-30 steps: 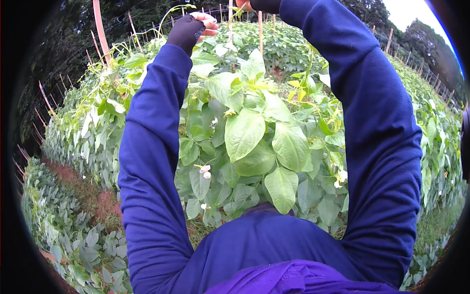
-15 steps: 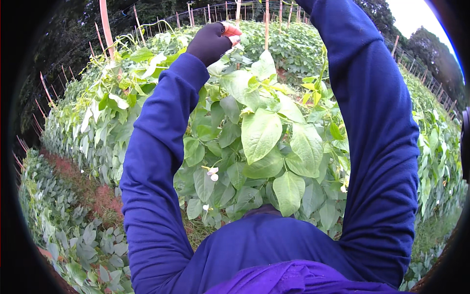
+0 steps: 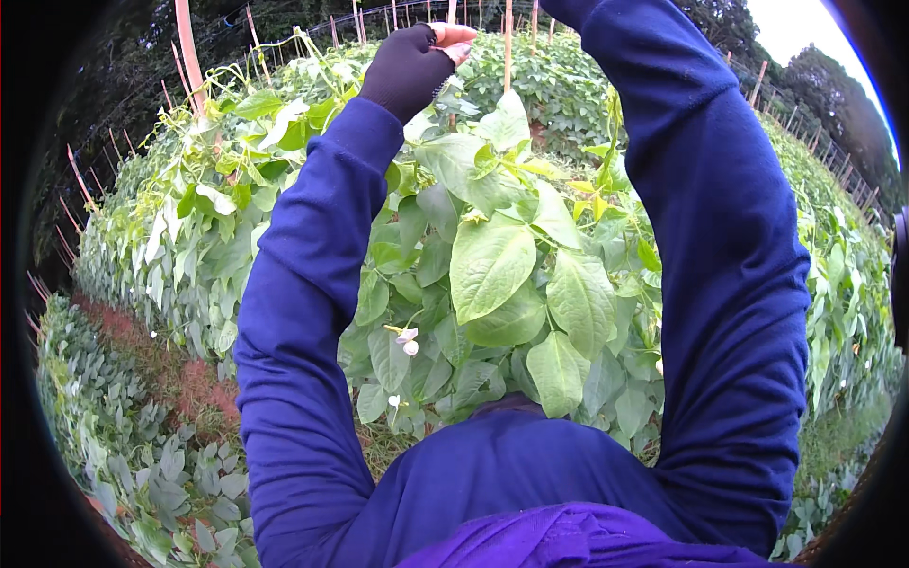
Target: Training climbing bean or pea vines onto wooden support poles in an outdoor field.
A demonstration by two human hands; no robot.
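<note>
My left hand point(image 3: 414, 64), in a dark fingerless glove, is raised near the top edge. Its bare thumb and fingertips come together in a pinch beside a thin wooden stake point(image 3: 452, 13); whatever lies between them is too small to make out. Up past the upper edge reaches my right arm point(image 3: 705, 161) in its blue sleeve, so the right hand is out of sight. Between my arms stands a leafy bean plant point(image 3: 492, 265) with broad green leaves and a pale flower point(image 3: 407, 341).
Another wooden stake point(image 3: 508, 47) rises behind the plant, and a thicker pole point(image 3: 190, 57) stands at the left. Rows of climbing foliage point(image 3: 142, 246) run along both sides. A reddish soil path point(image 3: 189, 379) lies at the left, beside low plants point(image 3: 133, 454).
Both arms have shifted slightly up and left in the picture. The plants and stakes have also slid a little left. My left fingers stay pinched.
</note>
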